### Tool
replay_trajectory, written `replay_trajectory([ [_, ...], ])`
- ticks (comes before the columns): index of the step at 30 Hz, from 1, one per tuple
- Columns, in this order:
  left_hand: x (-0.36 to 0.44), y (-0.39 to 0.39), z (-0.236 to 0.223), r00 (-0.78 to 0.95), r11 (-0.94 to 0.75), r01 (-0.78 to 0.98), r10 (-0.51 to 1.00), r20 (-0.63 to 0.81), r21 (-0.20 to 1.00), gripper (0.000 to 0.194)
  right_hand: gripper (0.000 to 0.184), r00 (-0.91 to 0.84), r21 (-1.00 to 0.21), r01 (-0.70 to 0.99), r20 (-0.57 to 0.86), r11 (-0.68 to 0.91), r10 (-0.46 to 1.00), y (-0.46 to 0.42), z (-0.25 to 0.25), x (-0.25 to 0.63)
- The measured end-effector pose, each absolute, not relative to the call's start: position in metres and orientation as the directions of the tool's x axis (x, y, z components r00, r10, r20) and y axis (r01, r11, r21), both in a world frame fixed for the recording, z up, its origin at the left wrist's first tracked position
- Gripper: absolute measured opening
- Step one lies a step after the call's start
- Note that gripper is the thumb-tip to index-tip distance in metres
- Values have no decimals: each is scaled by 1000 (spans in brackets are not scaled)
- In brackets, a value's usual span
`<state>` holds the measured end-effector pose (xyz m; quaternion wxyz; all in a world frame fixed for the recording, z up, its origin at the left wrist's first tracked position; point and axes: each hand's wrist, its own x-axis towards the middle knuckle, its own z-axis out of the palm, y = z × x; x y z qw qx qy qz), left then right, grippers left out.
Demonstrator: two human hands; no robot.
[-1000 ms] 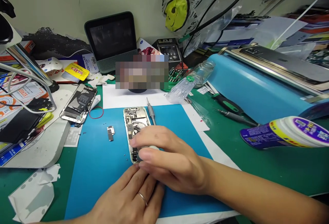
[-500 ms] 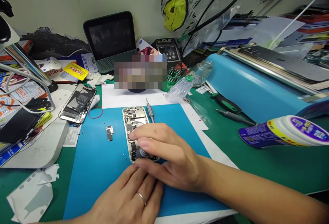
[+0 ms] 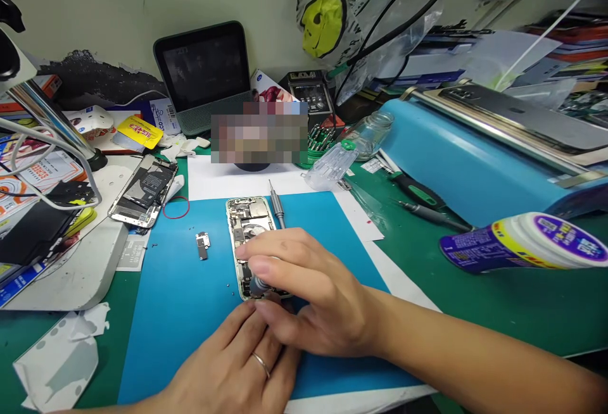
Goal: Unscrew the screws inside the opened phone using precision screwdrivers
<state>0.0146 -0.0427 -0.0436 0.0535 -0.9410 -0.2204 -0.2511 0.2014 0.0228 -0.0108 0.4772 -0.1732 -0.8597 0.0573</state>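
An opened phone, its inner parts exposed, lies on the blue mat. Over its lower end, my right hand has thumb and fingers around a grey screwdriver, mostly hidden by them. One fingertip touches the phone's left side. My left hand, with a ring on one finger, lies with fingers stretched out at the phone's bottom edge; its fingertips are partly covered by my right hand. A small metal-and-black phone part and tiny screws lie left of the phone. Another screwdriver lies beside its upper right.
A second opened phone rests on a white box edge at left, near a red rubber band. On the right are a purple-and-white bottle, a green-and-black handled tool and a blue machine. A screen device stands behind.
My right thumb and fingers spread, then close in again around the screwdriver over the phone's lower end. My left hand stays in place. The whole view shifts slightly.
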Motion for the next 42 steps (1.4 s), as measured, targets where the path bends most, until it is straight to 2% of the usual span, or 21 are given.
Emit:
replay_trajectory([
  [5, 14, -42, -45, 791, -900, 436, 383, 478, 1, 50, 53, -479, -266, 267, 797, 926, 367, 22, -10, 202],
  [9, 14, -42, -43, 799, -899, 438, 385, 461, -8, 49, 51, -482, -297, 217, 796, 930, 367, 23, -11, 203],
  [16, 13, -43, -38, 839, -903, 428, 383, 387, -34, 51, 53, -381, -594, 160, 699, 788, 605, 21, -18, 203],
  [19, 12, -44, -37, 840, -902, 430, 383, 385, -41, 50, 56, -311, -667, 106, 682, 738, 662, 19, -20, 202],
  [25, 11, -47, -35, 842, -890, 448, 388, 374, -86, 50, 57, -366, -734, 6, 630, 679, 684, 19, -22, 201],
  [29, 10, -49, -33, 849, -873, 471, 409, 336, -128, 45, 50, -424, -790, -17, 561, 613, 711, 21, -25, 200],
  [35, 10, -48, -31, 855, -882, 463, 416, 310, -90, 47, 46, -448, -854, -34, 478, 520, 756, 24, -26, 200],
  [42, 9, -47, -32, 856, -883, 460, 416, 307, -86, 48, 45, -423, -848, -50, 496, 527, 758, 25, -28, 201],
])
